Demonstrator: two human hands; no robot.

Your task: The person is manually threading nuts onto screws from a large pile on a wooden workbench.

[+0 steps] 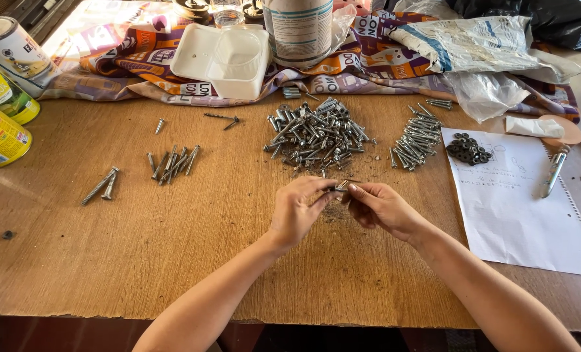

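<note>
My left hand and my right hand meet at the middle of a wooden table. Both pinch one small metal screw between their fingertips. Just beyond the hands lies a big mixed pile of screws and bolts. A neater heap of long screws lies to its right. Smaller sorted groups sit to the left: a cluster of screws, a pair of long screws, and single ones.
A sheet of paper at the right holds a heap of dark washers and a pen. Paint tins stand at the left edge. A white plastic tray, a large tin, patterned cloth and plastic bags line the back.
</note>
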